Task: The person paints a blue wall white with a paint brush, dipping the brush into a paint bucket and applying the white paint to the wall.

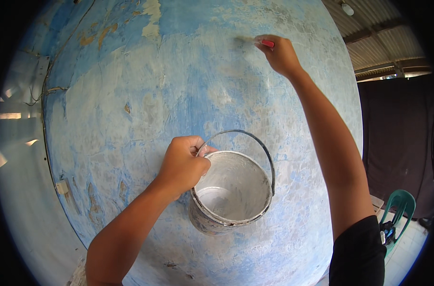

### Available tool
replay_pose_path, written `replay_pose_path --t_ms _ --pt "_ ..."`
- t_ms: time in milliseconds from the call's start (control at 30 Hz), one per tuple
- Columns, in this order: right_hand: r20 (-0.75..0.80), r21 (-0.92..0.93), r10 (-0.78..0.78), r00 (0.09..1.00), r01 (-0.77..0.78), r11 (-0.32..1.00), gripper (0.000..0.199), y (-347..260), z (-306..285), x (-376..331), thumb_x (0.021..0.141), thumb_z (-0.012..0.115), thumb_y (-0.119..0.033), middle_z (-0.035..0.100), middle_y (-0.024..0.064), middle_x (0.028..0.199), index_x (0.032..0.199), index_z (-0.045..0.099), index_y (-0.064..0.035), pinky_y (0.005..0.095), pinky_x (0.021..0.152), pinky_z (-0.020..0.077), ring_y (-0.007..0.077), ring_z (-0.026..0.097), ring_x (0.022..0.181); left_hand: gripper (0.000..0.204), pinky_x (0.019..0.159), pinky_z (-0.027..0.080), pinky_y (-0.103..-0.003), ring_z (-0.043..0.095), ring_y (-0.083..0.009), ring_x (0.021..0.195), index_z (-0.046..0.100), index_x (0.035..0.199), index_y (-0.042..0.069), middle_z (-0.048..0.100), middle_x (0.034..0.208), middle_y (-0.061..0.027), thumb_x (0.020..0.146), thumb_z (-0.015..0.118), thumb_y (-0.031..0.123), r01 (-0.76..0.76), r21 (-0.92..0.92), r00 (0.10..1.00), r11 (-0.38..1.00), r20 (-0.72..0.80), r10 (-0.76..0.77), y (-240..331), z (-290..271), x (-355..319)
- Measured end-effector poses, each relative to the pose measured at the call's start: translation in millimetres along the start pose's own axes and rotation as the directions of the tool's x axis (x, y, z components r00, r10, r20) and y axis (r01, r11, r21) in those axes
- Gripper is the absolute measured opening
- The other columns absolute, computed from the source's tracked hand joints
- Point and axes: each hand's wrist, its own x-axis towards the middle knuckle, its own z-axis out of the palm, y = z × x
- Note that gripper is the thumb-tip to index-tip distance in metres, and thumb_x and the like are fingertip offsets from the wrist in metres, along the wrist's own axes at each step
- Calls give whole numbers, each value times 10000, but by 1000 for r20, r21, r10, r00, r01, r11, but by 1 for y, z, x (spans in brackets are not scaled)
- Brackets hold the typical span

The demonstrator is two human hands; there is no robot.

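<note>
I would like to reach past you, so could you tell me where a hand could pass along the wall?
Bare wall lies left of the right hand and above the left hand. The bucket crowds the middle; the right forearm blocks the right side.

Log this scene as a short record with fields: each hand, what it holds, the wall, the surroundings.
left hand: grips the rim of a bucket, handle raised
bucket contents: white paint low inside, walls smeared white
right hand: raised, holds a red-handled brush against the wall
wall: blue, worn, patchy white, peeling near the top
surroundings: green chair at lower right, corrugated roof above
</note>
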Motion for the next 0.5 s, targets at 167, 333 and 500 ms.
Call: replay_pose_path --t_ms 167,333,500 --pt "182 -11 -54 982 57 998 184 -43 -10 -52 972 710 -90 772 176 1150 1121 772 -2 380 916 586 313 751 1033 260 592 517 -320 673 -202 824 414 683 72 730 1137 -310 622 546 -144 5 -156 993 988 -112 -22 -33 5 -22" --pt "366 36 -120 923 115 993 170 -44 -45 -43 963 717 -84 765 183 1160 1094 770 11 373 903 596 314 752 1020 282 571 482 -303 624 -166 784 386 681 79 735 1129 -304 620 542 -148 83 -133 989 988 -110 -98 -42 31 -27" --pt "121 -15 -80 989 83 996 208 3 -29 -26 999 698 -147 770 149 1165 1158 771 -35 419 931 587 336 740 1015 291 556 451 -282 624 -152 792 371 673 83 739 1122 -300 632 534 -155 72 -109 987 991 -133 -86 -26 77 -31"
